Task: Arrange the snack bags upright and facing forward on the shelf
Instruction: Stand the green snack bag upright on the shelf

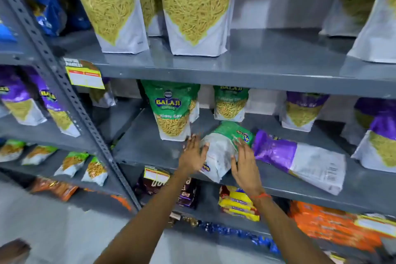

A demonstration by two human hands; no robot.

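A green-topped Ratlami Sev bag (221, 148) lies on its side on the middle shelf (150, 146), its white back facing me. My left hand (192, 153) presses its left edge and my right hand (243, 163) its right edge, fingers spread along the bag. Right beside it a purple Aloo Sev bag (300, 159) also lies flat, back side up, close to the shelf's front edge. Another green Ratlami Sev bag (172, 109) stands upright and faces forward just behind my left hand. A smaller green bag (230, 103) stands further back.
Purple bags (302, 111) stand at the back right of the same shelf. The shelf above carries tall Aloo Sev bags (197, 8). Chocolate and yellow packets (237, 201) fill the shelf below. A perforated grey upright (70, 100) and a yellow price tag (84, 75) are at left.
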